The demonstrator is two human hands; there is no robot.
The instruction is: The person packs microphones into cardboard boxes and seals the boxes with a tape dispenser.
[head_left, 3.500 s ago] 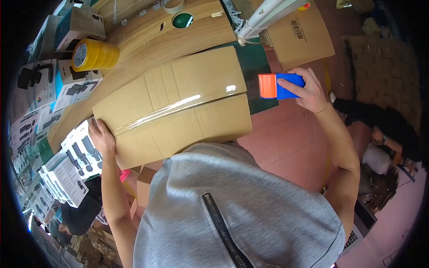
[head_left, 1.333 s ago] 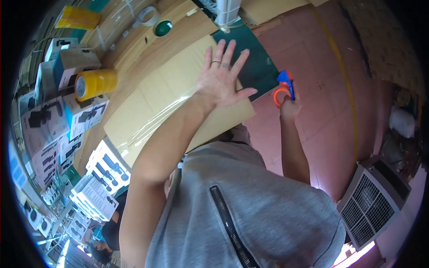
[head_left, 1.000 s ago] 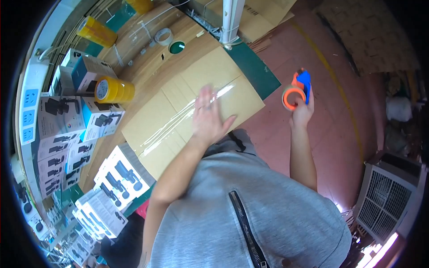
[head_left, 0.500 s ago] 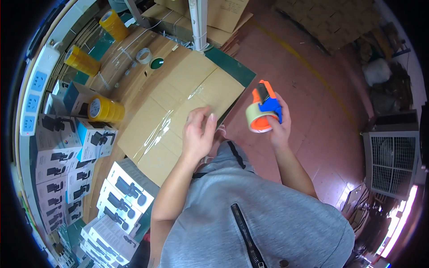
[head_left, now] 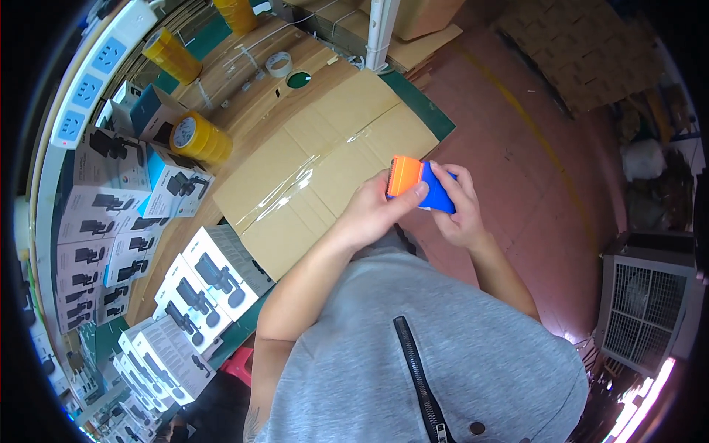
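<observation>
A blue and orange tape dispenser [head_left: 413,181] is held in front of my chest by both hands. My right hand [head_left: 456,210] wraps its blue handle from the right. My left hand [head_left: 373,210] pinches the orange front end with thumb and fingers. Just beyond them a closed brown cardboard box [head_left: 325,166] lies on the wooden bench, with a strip of clear tape running along its centre seam.
Yellow tape rolls [head_left: 198,139] stand on the wooden bench [head_left: 244,81] behind the box, with a white tape roll [head_left: 278,63] farther back. Stacks of printed white product boxes [head_left: 199,295] line the left. A red floor and a fan unit [head_left: 646,310] lie right.
My left hand left the box top and came onto the dispenser's orange end. My right hand brought the dispenser down and in toward my chest.
</observation>
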